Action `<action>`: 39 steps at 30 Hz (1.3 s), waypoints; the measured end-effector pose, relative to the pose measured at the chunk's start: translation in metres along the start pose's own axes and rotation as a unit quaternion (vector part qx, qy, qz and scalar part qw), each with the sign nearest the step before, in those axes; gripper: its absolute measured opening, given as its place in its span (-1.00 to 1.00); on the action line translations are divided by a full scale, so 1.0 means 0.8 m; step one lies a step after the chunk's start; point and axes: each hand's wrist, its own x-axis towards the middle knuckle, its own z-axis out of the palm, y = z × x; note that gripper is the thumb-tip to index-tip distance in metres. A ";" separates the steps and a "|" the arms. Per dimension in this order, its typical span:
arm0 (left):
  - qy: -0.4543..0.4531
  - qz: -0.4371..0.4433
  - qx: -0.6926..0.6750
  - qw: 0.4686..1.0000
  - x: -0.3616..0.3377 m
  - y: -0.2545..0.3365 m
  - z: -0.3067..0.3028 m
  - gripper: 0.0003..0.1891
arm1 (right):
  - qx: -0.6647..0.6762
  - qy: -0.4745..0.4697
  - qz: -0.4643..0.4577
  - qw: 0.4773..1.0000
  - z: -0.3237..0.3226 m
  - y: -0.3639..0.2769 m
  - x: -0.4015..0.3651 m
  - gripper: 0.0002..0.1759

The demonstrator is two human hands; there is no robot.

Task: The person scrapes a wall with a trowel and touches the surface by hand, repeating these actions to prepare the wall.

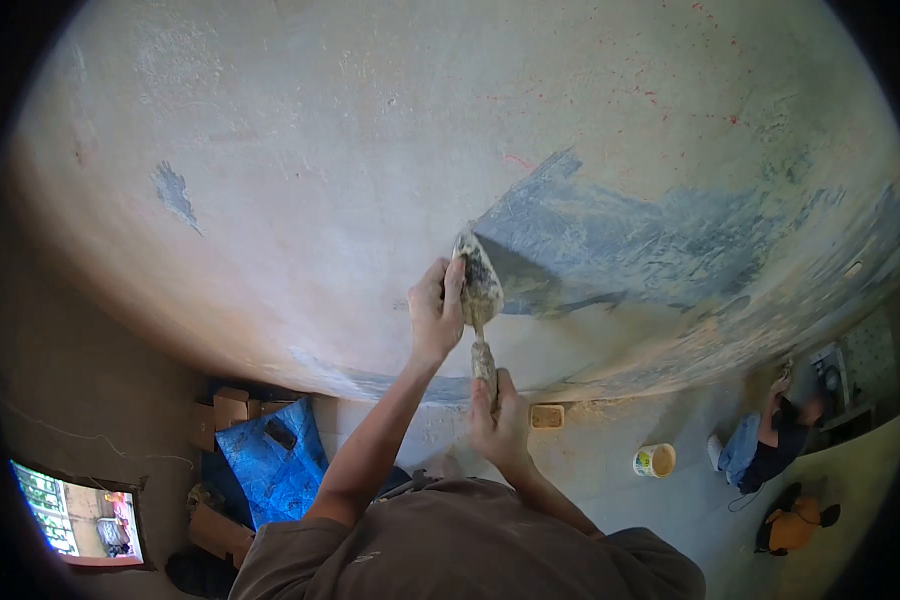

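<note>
So my right hand (pixel 500 425) is wrapped round the handle (pixel 482 358) of this trowel (pixel 484 298) and my left hand (pixel 437 312) has its fingers clamped on the blade (pixel 481 272), steadying it I guess, tip up by that rough blue-grey patch (pixel 630 240) on the wall (pixel 340 190).

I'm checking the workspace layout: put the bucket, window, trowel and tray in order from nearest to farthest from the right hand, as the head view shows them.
1. Trowel: its handle is in the right hand.
2. Tray: just to the right.
3. Bucket: farther right.
4. Window: far off at lower left.
</note>
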 end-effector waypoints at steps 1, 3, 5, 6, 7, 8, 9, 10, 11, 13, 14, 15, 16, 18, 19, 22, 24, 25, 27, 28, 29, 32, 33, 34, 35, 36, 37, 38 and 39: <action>0.002 -0.009 -0.013 1.000 -0.008 -0.014 0.002 -0.59 | -0.023 0.002 -0.011 1.000 0.000 0.011 -0.004 -0.74; 0.001 -0.026 -0.038 0.999 -0.011 -0.031 0.005 -0.59 | -0.065 0.008 -0.033 0.997 0.003 0.018 -0.007 -0.71; 0.010 -0.005 -0.028 1.000 -0.001 -0.014 0.006 -0.58 | -0.032 0.012 -0.038 0.999 0.002 0.002 0.005 -0.71; 0.009 0.007 -0.023 1.000 0.013 0.003 0.006 -0.57 | -0.017 0.012 -0.038 0.999 -0.001 -0.011 0.010 -0.71; 0.008 0.017 -0.019 1.000 0.020 0.010 0.007 -0.57 | 0.000 0.010 -0.024 1.000 -0.001 -0.021 0.011 -0.72; 0.011 0.018 -0.054 0.998 0.021 0.002 0.009 -0.56 | 0.015 0.007 -0.012 1.000 0.001 -0.030 0.012 -0.72; 0.014 0.012 -0.043 0.999 0.016 -0.002 0.009 -0.57 | 0.030 0.003 -0.001 1.000 0.000 -0.033 0.012 -0.72; 0.016 0.009 -0.031 0.999 0.011 -0.006 0.005 -0.57 | 0.014 0.004 -0.009 1.000 0.001 -0.025 0.009 -0.71; 0.018 0.010 -0.019 1.000 0.009 -0.008 0.003 -0.57 | -0.001 0.006 -0.020 1.000 0.003 -0.008 0.003 -0.70; 0.017 -0.004 -0.015 1.000 -0.008 -0.017 0.006 -0.56 | -0.015 0.007 -0.029 0.999 0.001 0.008 -0.003 -0.69; 0.016 -0.010 -0.012 1.000 -0.010 -0.019 0.008 -0.56 | -0.010 0.010 -0.031 0.999 0.002 0.011 -0.003 -0.68; 0.020 0.015 -0.009 1.000 -0.002 -0.014 0.009 -0.56 | -0.006 0.014 -0.033 0.999 0.003 0.012 -0.001 -0.68; 0.024 0.037 -0.005 0.999 0.010 -0.004 0.010 -0.55 | -0.001 0.018 -0.040 0.999 0.002 0.005 0.004 -0.68; 0.032 0.046 -0.022 0.998 0.027 0.035 0.014 -0.56 | 0.004 0.026 -0.048 0.999 0.000 -0.022 0.022 -0.67; 0.025 0.045 -0.026 0.998 0.034 0.041 0.015 -0.56 | 0.018 0.022 -0.038 0.999 -0.003 -0.030 0.026 -0.69; 0.024 0.053 -0.017 0.998 0.037 0.045 0.014 -0.57 | 0.033 0.013 -0.027 0.999 -0.008 -0.039 0.029 -0.71; 0.025 0.045 -0.001 0.999 0.011 0.020 0.012 -0.57 | 0.006 0.011 -0.041 0.999 -0.010 -0.019 0.012 -0.69; 0.025 0.039 0.009 0.999 0.006 0.011 0.012 -0.57 | 0.002 0.015 -0.046 0.999 -0.009 -0.009 0.008 -0.69; 0.030 0.049 0.010 0.998 0.007 0.003 0.017 -0.56 | -0.004 0.021 -0.049 0.999 -0.005 0.000 0.002 -0.70; 0.031 0.050 0.012 0.998 0.004 0.001 0.018 -0.56 | -0.001 0.019 -0.046 0.999 -0.006 -0.005 0.006 -0.71; 0.027 0.043 -0.005 0.999 0.008 0.000 0.020 -0.56 | 0.000 0.017 -0.041 0.999 -0.008 -0.014 0.014 -0.71; 0.011 0.018 -0.059 0.998 0.024 0.008 0.024 -0.56 | 0.005 0.017 -0.028 0.999 -0.005 -0.014 0.012 -0.72; 0.013 0.009 -0.061 0.998 0.021 0.006 0.024 -0.55 | 0.007 0.020 -0.028 0.999 -0.002 -0.010 0.014 -0.72; 0.015 0.001 -0.061 0.998 0.016 0.002 0.023 -0.55 | 0.013 0.013 -0.021 1.000 -0.003 -0.004 0.011 -0.72; 0.017 -0.008 -0.062 0.998 0.010 -0.002 0.022 -0.55 | 0.017 0.005 -0.014 1.000 -0.006 0.004 0.003 -0.72; 0.018 -0.008 -0.049 0.999 0.002 -0.009 0.023 -0.55 | 0.021 -0.003 -0.007 1.000 -0.009 0.009 -0.003 -0.72; 0.017 -0.007 -0.036 0.999 -0.003 -0.017 0.024 -0.54 | 0.018 -0.003 -0.004 1.000 -0.010 0.008 -0.002 -0.71; 0.017 -0.004 -0.023 1.000 -0.004 -0.022 0.026 -0.54 | 0.015 -0.002 -0.003 1.000 -0.011 0.006 -0.001 -0.71; 0.024 -0.001 -0.023 0.999 -0.002 -0.018 0.025 -0.54 | 0.013 0.000 0.001 1.000 -0.011 0.005 -0.001 -0.71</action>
